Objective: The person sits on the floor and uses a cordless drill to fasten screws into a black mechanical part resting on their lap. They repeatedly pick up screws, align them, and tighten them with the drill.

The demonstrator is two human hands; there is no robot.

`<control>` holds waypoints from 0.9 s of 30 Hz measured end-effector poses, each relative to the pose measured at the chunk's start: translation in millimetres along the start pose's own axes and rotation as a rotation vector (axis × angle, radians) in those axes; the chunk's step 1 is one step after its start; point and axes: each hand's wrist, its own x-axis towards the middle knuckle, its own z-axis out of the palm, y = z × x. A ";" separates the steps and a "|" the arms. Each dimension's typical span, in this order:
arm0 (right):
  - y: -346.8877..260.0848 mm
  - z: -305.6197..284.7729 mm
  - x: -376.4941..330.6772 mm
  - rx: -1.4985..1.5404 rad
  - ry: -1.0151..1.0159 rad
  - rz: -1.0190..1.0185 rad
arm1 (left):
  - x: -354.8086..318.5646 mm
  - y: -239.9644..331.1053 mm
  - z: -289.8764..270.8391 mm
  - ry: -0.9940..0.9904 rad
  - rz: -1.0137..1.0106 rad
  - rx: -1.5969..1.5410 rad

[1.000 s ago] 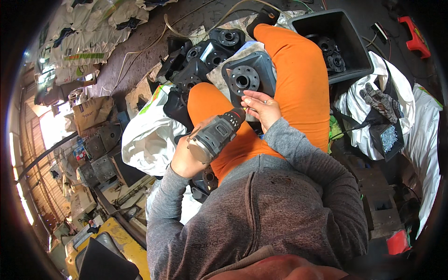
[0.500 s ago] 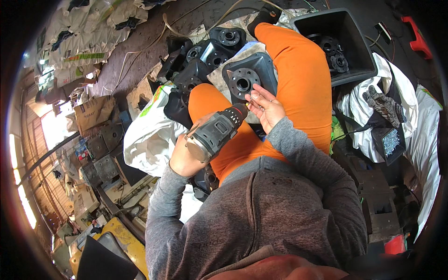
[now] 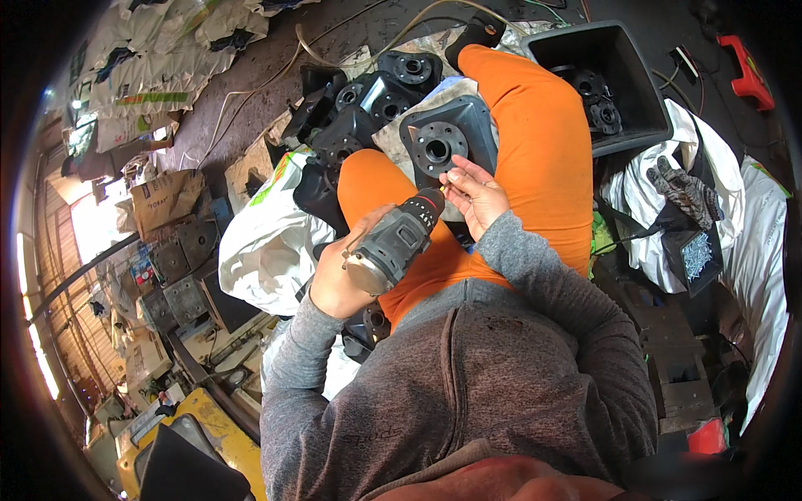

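Note:
My left hand point(image 3: 334, 284) is wrapped round a grey-and-black cordless drill point(image 3: 394, 240), its chuck angled up and to the right over my lap. At the bit's tip, my right hand point(image 3: 483, 200) has thumb and fingertips pinched together; whatever small piece they hold is too small to make out. Just beyond both hands, between my orange-trousered legs, lies a black square moulded part point(image 3: 473, 125) with a round holed flange point(image 3: 436, 151) facing up. My right fingertips are close to the flange's near edge.
Several similar black parts point(image 3: 368, 100) are heaped beyond my left knee. A dark bin point(image 3: 622, 146) with flanged pieces stands at the right. Below it, a patterned glove point(image 3: 685, 194) rests near a black tray of small screws point(image 3: 696, 255). A white sack point(image 3: 259, 259) lies at left.
My right fingers have closed together more at the bit's tip. The drill has tipped slightly, its body shifting a little right and down. The black part stays in place.

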 end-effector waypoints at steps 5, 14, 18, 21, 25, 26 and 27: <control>0.4 -0.8 -0.2 0.027 -0.021 0.005 | -2.3 -4.8 4.1 0.030 0.044 0.064; 5.9 -1.8 -0.5 -0.065 0.071 -0.001 | -0.7 9.8 1.8 -0.102 -0.066 0.121; 11.1 -11.2 -6.9 -0.004 0.185 -0.037 | 12.9 -0.4 -4.3 0.040 0.083 -0.017; 18.7 -18.7 -7.3 -0.124 0.178 0.061 | 25.4 -4.4 -8.9 0.000 0.036 -0.044; 31.1 -19.1 9.9 -0.254 0.229 0.050 | 41.3 -15.8 -11.1 -0.100 -0.070 -0.057; 32.7 -17.1 14.7 -0.344 0.254 0.029 | 45.8 -18.4 -11.3 -0.123 -0.085 -0.038; 33.1 -14.5 21.9 -0.392 0.292 0.019 | 50.3 -17.6 -12.3 -0.147 -0.100 -0.019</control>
